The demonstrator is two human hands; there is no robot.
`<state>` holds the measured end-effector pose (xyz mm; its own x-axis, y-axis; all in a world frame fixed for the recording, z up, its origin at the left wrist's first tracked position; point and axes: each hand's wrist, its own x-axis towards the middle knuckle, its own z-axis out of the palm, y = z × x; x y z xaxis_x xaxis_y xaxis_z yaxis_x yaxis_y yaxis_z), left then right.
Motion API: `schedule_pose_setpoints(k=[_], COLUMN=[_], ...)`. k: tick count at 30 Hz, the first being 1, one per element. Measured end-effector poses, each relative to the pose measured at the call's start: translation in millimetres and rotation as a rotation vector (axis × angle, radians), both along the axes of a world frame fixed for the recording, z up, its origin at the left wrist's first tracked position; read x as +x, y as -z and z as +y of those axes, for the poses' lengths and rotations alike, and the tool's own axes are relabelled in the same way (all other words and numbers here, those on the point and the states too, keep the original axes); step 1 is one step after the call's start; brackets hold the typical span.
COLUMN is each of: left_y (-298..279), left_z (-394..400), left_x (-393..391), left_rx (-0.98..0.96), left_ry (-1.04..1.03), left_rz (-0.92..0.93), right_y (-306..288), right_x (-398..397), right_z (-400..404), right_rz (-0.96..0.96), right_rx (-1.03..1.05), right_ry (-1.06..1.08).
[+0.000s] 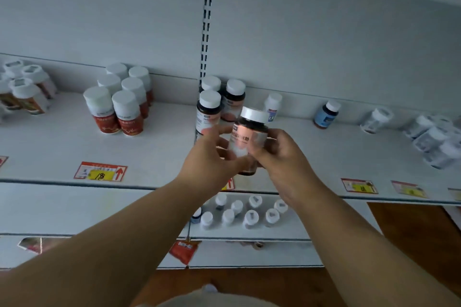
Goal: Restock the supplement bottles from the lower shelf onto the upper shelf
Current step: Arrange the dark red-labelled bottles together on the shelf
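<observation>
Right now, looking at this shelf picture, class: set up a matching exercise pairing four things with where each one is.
Things
1. dark bottle with pink label
2. red-labelled bottles
3. blue bottle
4. small white-capped bottles

Places
A. lower shelf, below the hands
B. standing alone, right part of upper shelf
C. held between the left hand and the right hand
D. grouped on left part of upper shelf

Pairs: 1-C, 2-D, 3-B, 4-A
</observation>
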<state>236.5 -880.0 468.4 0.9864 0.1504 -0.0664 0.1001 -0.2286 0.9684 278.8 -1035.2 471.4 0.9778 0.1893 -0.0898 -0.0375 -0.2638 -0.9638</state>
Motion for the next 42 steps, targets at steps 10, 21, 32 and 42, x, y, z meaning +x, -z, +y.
schedule_pose_setpoints(k=[10, 21, 32, 42], left_y=[13.2, 46.8, 48.6, 34.5], left_z=[-0.9, 20.7, 26.2, 40.0], left_x=[37.4, 57.0, 70.5, 35.4], left_rx=[0.044, 0.401, 0.496, 0.531], left_ry=[-0.107, -0.126, -0.156, -0.071], left_rz=[-0.042, 0.071, 0.137, -0.036], right_y=[2.7, 66.6, 75.8, 57.0], right_x=[61.0, 110.3, 134.7, 58.9], right_z=[-5.2, 16.8, 30.8, 38.2], right_rz=[0.015, -0.064, -0.153, -0.176], right_rx=[-0.081, -0.216, -0.358, -0.383], right_ry=[-0.263, -0.168, -0.135, 0.061])
